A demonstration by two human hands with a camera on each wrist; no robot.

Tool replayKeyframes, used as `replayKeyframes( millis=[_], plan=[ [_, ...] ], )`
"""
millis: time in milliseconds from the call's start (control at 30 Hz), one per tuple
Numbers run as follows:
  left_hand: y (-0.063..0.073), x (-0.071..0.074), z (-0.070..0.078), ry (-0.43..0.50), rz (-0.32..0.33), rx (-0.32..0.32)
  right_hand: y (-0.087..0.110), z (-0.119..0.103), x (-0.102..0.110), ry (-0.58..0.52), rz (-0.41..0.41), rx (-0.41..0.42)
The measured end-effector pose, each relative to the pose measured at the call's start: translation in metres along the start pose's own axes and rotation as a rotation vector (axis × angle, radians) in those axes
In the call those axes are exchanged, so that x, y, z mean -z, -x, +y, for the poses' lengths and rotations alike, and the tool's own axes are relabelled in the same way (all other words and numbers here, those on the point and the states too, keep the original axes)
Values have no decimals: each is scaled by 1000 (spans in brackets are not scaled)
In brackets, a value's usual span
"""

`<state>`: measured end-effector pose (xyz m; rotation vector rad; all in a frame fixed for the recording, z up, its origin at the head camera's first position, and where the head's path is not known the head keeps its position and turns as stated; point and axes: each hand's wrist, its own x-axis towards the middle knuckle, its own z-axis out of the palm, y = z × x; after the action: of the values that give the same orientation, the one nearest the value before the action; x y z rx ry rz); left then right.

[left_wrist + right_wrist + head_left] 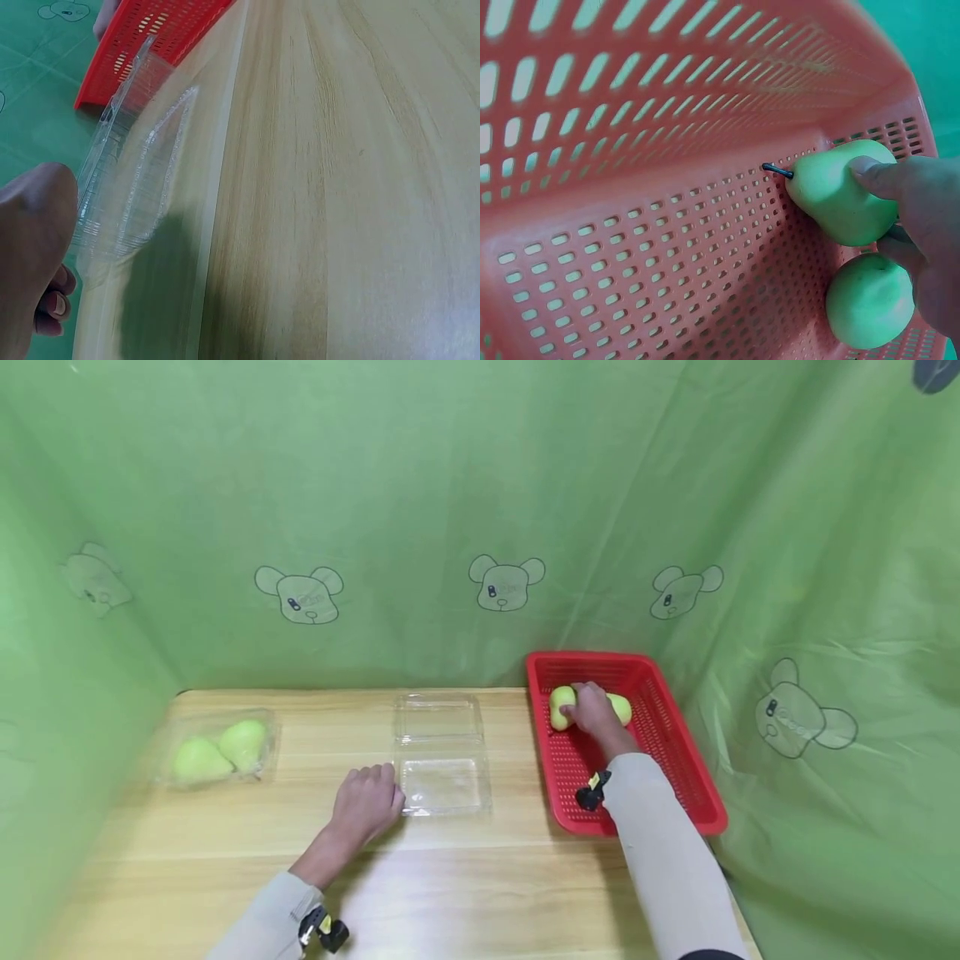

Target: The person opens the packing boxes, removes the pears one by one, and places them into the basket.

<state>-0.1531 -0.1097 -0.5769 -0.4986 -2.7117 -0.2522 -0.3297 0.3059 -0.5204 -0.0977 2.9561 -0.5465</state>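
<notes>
My right hand reaches into the red basket and grips a green pear, the thumb lying on its side. The dark stem of this pear points away from the hand. A second pear lies right beside it, partly under the hand. My left hand rests at the left edge of an open clear plastic clamshell box on the table. Its fingers are curled in, and the left wrist view shows bare fingertips close to the box corner.
At the table's left stands another clear box with two pears inside. Green curtain with bear-face prints closes off the back and both sides. The wooden table extends in front of the boxes.
</notes>
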Motion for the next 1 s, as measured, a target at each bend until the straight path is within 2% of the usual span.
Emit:
replayKeyframes(
  millis=[67,200,267,300,467,533,767,867,1000],
  plan=[
    [0,0,1,-2,14,-9,0,0,2,-4,3,-1],
    [0,3,3,-18,110,-48,1,-1,7,-20,24,19],
    [0,4,4,-27,136,-56,1,0,8,-18,38,38],
    [0,5,4,-29,134,-56,2,0,8,-18,46,51],
    [0,3,2,-17,11,-15,5,0,10,-27,87,100],
    [0,2,2,-9,-12,-5,8,-2,10,-31,108,116],
    [2,3,5,-23,95,-32,17,-12,10,-50,198,184],
    [2,2,6,-26,99,-37,22,-16,11,-46,229,199],
    [2,2,7,-26,65,-22,29,-26,14,-26,297,229]
  ],
)
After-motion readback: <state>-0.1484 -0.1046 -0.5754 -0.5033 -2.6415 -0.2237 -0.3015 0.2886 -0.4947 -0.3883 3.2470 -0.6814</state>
